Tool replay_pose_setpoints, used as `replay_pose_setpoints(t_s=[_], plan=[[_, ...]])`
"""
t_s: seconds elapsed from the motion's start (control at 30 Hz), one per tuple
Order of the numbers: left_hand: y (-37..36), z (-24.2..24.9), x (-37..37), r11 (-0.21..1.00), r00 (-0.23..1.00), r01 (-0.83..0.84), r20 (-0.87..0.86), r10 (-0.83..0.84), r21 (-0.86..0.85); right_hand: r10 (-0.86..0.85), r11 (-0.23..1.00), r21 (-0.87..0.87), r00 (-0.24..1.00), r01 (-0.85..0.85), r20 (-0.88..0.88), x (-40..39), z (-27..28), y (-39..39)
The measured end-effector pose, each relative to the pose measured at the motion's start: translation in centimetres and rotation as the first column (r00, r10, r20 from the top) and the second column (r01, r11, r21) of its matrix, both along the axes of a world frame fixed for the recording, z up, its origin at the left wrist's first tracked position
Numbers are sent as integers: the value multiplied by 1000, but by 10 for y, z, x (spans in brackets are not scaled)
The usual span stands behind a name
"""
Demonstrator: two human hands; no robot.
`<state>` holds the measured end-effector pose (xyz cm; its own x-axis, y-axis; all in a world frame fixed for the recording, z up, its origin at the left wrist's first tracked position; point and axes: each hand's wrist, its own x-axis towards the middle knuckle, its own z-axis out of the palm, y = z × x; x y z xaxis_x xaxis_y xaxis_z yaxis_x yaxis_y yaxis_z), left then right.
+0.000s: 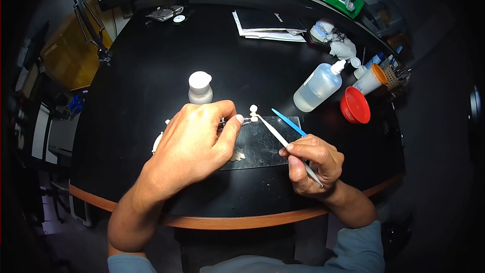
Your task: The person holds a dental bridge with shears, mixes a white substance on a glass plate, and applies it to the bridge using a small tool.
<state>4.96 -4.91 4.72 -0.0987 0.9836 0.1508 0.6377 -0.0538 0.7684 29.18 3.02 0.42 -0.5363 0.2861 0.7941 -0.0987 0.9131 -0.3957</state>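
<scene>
My left hand [194,136] is closed in a pinch on a thin metal rod [246,121]. At the rod's end sits a small white piece [254,119], with a rounded white piece [253,108] just beyond it. Between thumb and fingers, my right hand [321,164] grips a slender white pointed tool [275,133], its tip right at the small piece. A blue stick [287,120] runs from above the scratched black mat [268,151] to behind my right fingers. Beige scraps [237,156] lie on the mat beside my left hand, which hides part of it.
A white-capped jar [200,91] stands beyond my left hand. On the right are a clear squeeze bottle [318,88], a red bowl [355,105] and an orange-rimmed cup [371,78]. Papers with a black folder [268,21] lie at the back, near dental models [323,30].
</scene>
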Motion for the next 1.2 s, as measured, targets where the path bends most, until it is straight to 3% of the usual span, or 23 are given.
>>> replay_pose_setpoints(t_s=[0.3, 0.4, 1.2], plan=[[0, 6, 0, 999, 999, -1, -52, -2, -50, 2, 1000, -2, 1000, -2, -14, -1, -1, 0], [-1, -2, 1, 1000, 1000, -6, -19, 6, 17, -6, 1000, 0, 1000, 6, 9, 1, 0, -1], [-2, -1, 1, 1000, 1000, -3, -18, 3, 19, -9, 1000, 1, 1000, 9, -9, 0, -2, -1]])
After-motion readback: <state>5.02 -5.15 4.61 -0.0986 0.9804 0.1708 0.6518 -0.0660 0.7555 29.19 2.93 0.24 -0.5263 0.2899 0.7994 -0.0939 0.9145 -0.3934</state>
